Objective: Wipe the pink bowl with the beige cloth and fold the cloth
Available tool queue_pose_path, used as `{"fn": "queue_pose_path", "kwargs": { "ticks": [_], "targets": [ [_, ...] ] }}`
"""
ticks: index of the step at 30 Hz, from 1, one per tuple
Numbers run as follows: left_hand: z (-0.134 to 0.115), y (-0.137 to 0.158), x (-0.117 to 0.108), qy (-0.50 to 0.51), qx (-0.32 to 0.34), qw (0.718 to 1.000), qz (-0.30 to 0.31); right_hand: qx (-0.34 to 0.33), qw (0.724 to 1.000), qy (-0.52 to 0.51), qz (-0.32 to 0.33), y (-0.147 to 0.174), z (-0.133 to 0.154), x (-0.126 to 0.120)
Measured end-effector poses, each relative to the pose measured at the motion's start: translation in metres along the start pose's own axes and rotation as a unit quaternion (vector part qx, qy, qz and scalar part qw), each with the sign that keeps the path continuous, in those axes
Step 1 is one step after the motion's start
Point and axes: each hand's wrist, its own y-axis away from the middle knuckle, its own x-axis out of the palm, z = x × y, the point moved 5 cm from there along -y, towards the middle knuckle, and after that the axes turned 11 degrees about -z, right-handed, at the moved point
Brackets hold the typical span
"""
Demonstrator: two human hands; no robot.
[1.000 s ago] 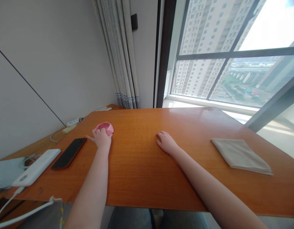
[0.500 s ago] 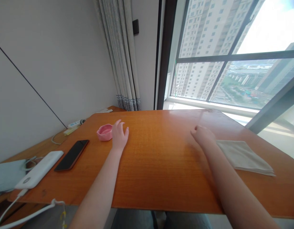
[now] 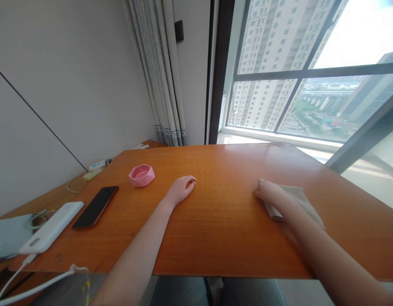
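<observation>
My right hand (image 3: pixel 270 192) is closed at the left end of a folded beige cloth (image 3: pixel 298 196) on the right half of the table. The hand and forearm cover part of this cloth, and the fingertips are partly hidden. Near the middle of the table, my left hand (image 3: pixel 181 190) has its fingers loosely curled toward the thumb, with nothing visible in them. To its left sits a pink faceted bowl (image 3: pixel 141 176), apart from the hand.
On the left of the wooden table (image 3: pixel 215 238) lie a black phone (image 3: pixel 96 207) and a white power bank (image 3: pixel 51 227) with a cable plugged in. A power strip (image 3: pixel 97 165) rests by the wall. A large window (image 3: pixel 289 102) stands beyond the table.
My left hand has moved right, away from the pink bowl, and its fingers have curled in. The cloth has shifted left under my right hand, which is now at its edge.
</observation>
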Motion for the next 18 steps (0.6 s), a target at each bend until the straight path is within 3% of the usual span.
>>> {"fn": "queue_pose_path", "kwargs": {
  "ticks": [6, 8, 9, 13, 17, 18],
  "targets": [
    [-0.006, 0.008, 0.020, -0.007, -0.118, 0.992, 0.042, -0.056, 0.988, -0.081, 0.122, 0.032, 0.119, 0.058],
    [0.000, 0.012, 0.024, 0.025, -0.173, 0.982, 0.068, 0.014, 0.949, -0.247, 0.195, 0.041, 0.152, 0.075],
    [0.004, 0.015, 0.025, 0.044, -0.202, 0.976, 0.074, 0.030, 0.935, -0.281, 0.213, 0.045, 0.164, 0.081],
    [0.012, 0.025, 0.021, 0.043, -0.257, 0.964, 0.051, 0.067, 0.893, -0.383, 0.227, 0.055, 0.188, 0.094],
    [-0.002, 0.031, 0.019, -0.014, -0.193, 0.980, 0.049, 0.080, 0.780, -0.558, 0.270, 0.059, 0.190, 0.091],
    [-0.004, 0.032, 0.016, -0.024, -0.182, 0.982, 0.048, 0.072, 0.768, -0.579, 0.265, 0.055, 0.186, 0.087]
  ]
}}
